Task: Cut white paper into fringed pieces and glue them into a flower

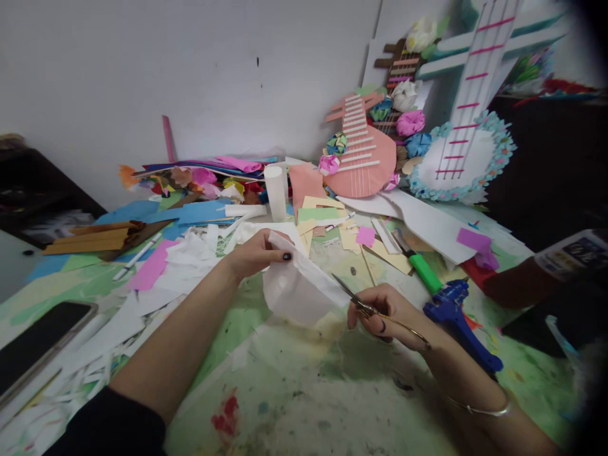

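Observation:
My left hand (pixel 256 254) pinches the top edge of a white sheet of paper (pixel 299 285) and holds it up over the paint-stained table (pixel 294 392). The sheet sags in a curve between my hands. My right hand (pixel 387 313) grips a pair of small scissors (pixel 354 297), whose blades point up and left against the paper's right edge. A thin bangle sits on my right wrist.
A blue glue gun (pixel 456 313) and a green-handled cutter (pixel 420 266) lie right of my right hand. A phone (pixel 40 339) rests at the left edge. Coloured paper scraps, a white roll (pixel 275 190) and paper guitar models (pixel 363 155) crowd the back. Another person's arm (pixel 513 285) lies at right.

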### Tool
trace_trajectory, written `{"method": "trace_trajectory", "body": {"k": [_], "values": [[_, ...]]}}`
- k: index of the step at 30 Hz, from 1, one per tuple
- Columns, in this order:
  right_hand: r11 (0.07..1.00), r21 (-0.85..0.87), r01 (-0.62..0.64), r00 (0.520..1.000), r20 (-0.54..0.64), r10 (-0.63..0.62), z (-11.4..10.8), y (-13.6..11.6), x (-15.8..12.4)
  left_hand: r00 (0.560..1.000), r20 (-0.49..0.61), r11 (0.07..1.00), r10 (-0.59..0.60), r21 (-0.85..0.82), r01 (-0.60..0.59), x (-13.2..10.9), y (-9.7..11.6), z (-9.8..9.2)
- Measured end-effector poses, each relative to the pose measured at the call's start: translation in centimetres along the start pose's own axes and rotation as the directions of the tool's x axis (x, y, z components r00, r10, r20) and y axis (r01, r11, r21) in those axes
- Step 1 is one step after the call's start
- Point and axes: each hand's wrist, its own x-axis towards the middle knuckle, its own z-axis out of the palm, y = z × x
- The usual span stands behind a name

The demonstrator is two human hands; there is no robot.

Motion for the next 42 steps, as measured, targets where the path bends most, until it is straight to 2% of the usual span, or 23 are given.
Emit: {"method": "trace_trajectory", "body": {"k": [8, 13, 19, 24, 29, 42], "values": [[0.995, 0.097, -0.031, 0.992, 0.127, 0.018, 0.3, 0.1, 0.1, 0.994, 0.111, 0.967, 0.010, 0.252, -0.038, -0.3, 1.5, 0.7], [0.989, 0.144, -0.020, 0.992, 0.128, 0.001, 0.6, -0.2, -0.1, 0.987, 0.152, 0.953, 0.045, 0.289, -0.089, -0.6, 2.5, 1.3], [0.988, 0.142, -0.059, 0.993, 0.106, 0.045, 0.0, -0.1, -0.3, 0.985, 0.154, 0.926, 0.071, 0.357, -0.123, -0.6, 2.9, 1.1], [0.977, 0.210, -0.039, 0.987, 0.161, 0.005, 0.0, 0.0, -0.1, 0.974, 0.211, 0.920, 0.085, 0.357, -0.158, -0.5, 3.0, 1.6], [0.981, 0.194, 0.015, 0.982, 0.180, -0.050, 0.1, -0.1, -0.3, 0.949, 0.296, 0.918, 0.106, 0.338, -0.208, -0.3, 2.8, 2.1], [0.987, 0.162, 0.002, 0.986, 0.162, -0.029, 0.3, -0.9, -0.2, 0.921, 0.354, 0.907, 0.161, 0.315, -0.279, -0.2, 2.8, 1.8]]}}
